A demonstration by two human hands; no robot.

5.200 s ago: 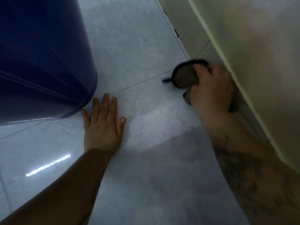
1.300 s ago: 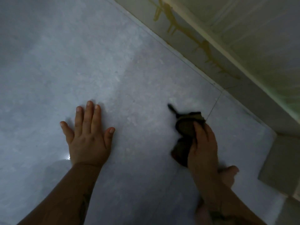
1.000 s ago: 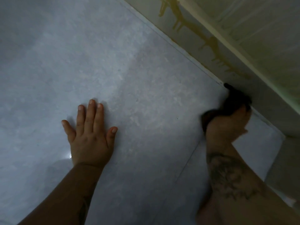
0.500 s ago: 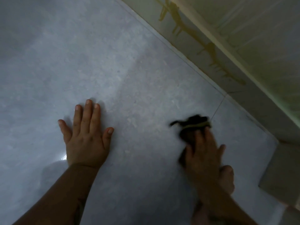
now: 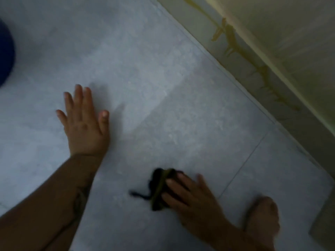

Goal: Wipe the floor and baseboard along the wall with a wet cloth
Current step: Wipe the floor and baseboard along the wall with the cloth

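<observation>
A dark crumpled cloth (image 5: 159,187) lies on the pale grey tiled floor (image 5: 154,87) near the bottom middle, a thin strand trailing to its left. My right hand (image 5: 192,196) presses down on the cloth's right part, fingers over it. My left hand (image 5: 85,122) rests flat on the floor to the upper left, fingers spread, holding nothing. The baseboard (image 5: 253,69) runs diagonally along the wall at the upper right and carries yellowish drip stains (image 5: 233,42).
A dark blue container (image 5: 5,51) edges in at the far left. A bare foot (image 5: 262,220) stands on the floor at the lower right, beside a grey step or block (image 5: 324,223). A tile joint (image 5: 241,169) runs from the wall toward the foot.
My right hand has pulled the cloth away from the wall, down and to the left over the floor. My left hand stays planted; the view has shifted, so the blue container shows at left.
</observation>
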